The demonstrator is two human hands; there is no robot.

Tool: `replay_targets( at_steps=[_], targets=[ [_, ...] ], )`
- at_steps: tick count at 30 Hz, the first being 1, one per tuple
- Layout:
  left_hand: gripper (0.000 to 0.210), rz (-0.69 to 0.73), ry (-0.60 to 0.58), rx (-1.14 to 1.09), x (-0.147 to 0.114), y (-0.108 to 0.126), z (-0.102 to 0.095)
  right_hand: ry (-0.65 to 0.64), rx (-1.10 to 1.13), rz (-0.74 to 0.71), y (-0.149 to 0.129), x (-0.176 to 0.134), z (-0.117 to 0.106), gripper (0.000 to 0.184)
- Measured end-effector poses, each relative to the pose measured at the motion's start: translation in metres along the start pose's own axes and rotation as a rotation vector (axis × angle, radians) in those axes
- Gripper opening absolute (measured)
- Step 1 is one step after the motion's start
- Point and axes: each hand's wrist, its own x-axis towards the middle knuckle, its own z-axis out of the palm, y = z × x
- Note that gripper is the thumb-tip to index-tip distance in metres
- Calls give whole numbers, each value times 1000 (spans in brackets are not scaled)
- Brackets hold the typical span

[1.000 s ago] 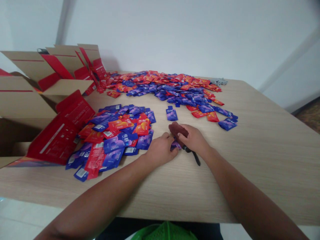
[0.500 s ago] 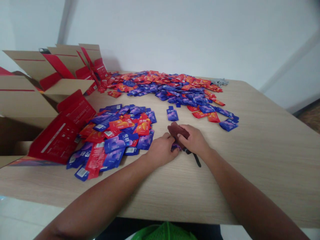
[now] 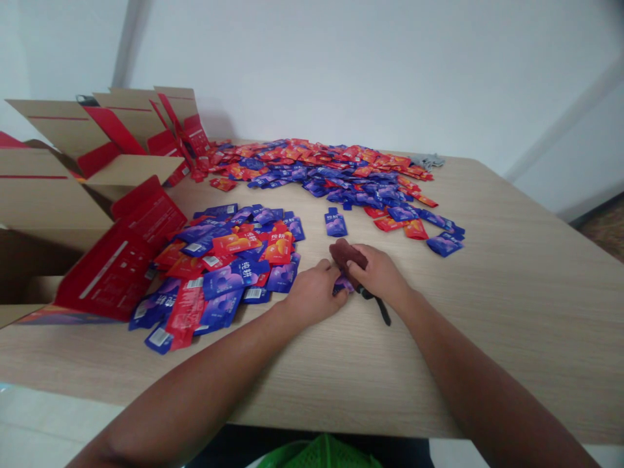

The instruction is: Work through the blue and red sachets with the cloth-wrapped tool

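Observation:
At the middle of the table (image 3: 511,312), my left hand (image 3: 316,291) has its fingers closed on the edge of a purple pouch (image 3: 343,283), which is mostly hidden between my hands. My right hand (image 3: 381,276) grips a folded brown cloth (image 3: 344,252) over that pouch. A thin black pen-like stick (image 3: 384,312) pokes out beneath the same hand; how it is held cannot be made out. Just beyond my hands a single blue-purple pouch (image 3: 335,223) lies flat. Left of them is a loose heap of blue and red pouches (image 3: 234,273).
Opened cardboard boxes with red flaps (image 3: 110,273) stand on the left. A long pile of red and blue pouches (image 3: 312,166) runs along the back by the wall, with a grey cloth (image 3: 429,160) at its right end. Below the front edge is something green (image 3: 322,453).
My right hand and the brown cloth have shifted very slightly to the right. My left hand stays on the pouch, and the heaps look the same.

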Motion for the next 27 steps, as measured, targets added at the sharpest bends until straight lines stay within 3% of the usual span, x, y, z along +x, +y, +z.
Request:
replay_targets(
  at_steps=[5,10,14,18,27],
  targets=[
    [35,-23,-24,13,0,1,-2,64,-47,36,5,1,0,29],
    [36,-24,-32,1,0,0,-2,172,49,-37,0,-4,-2,37],
    [36,-12,1,-30,0,0,0,78,101,-112,-6,-6,-1,41],
    [32,8,28,-48,0,-1,1,-49,103,-83,-6,-5,2,40],
    [28,6,27,-36,0,0,1,-67,74,-72,-4,-3,1,39]
  ],
)
